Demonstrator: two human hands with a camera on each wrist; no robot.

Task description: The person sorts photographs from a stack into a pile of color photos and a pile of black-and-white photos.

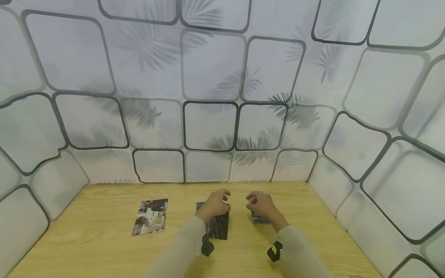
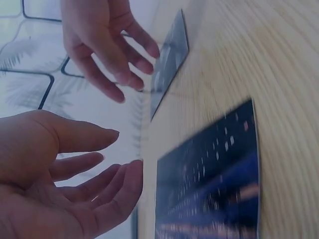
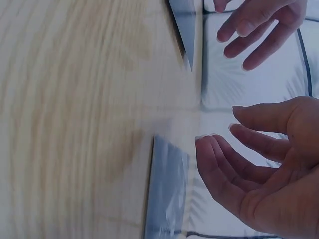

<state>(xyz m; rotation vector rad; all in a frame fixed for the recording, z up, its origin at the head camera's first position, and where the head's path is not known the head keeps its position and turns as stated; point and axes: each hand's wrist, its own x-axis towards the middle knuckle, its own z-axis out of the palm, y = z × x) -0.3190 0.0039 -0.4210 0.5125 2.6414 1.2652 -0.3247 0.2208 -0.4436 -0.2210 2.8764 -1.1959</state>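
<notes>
My left hand (image 1: 215, 202) hovers over a dark photo card of city lights at night (image 1: 219, 227), its fingers loosely bent with nothing between them. In the left wrist view that night photo (image 2: 214, 184) lies flat below the fingertips. To the right, my right hand (image 1: 262, 204) is held above another photo card (image 1: 261, 220), hiding much of it. Thumb and fingers of the right hand (image 3: 269, 159) are apart and bare in the right wrist view, where the greyish card (image 3: 167, 189) lies beside them.
A third photo card (image 1: 151, 217), showing people, lies at the left on the wood-grain table (image 1: 104, 247). Behind and along both sides rises a pale wall covering (image 1: 208, 77) with dark rounded squares and leaf prints. Dark straps with small devices (image 1: 207, 247) are on both wrists.
</notes>
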